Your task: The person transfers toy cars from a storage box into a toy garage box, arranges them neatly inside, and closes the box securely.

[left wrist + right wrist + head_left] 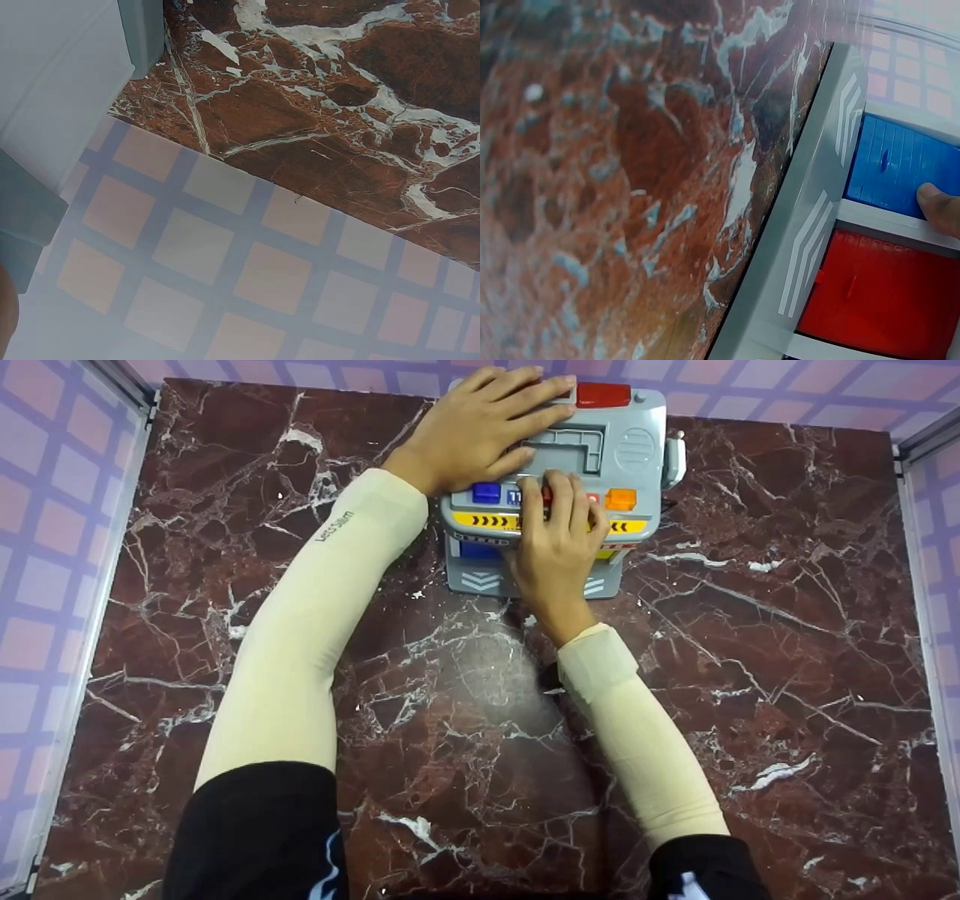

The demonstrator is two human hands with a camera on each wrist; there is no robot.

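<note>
One grey toy [634, 446]: left hand [480, 427] lies flat on top, right hand's [559, 547] fingers press its buttons.

Dark red marble table [750, 660] w/ white veins. Grey toy machine [637, 442] stands at far edge, centre; base flat on top.
</note>
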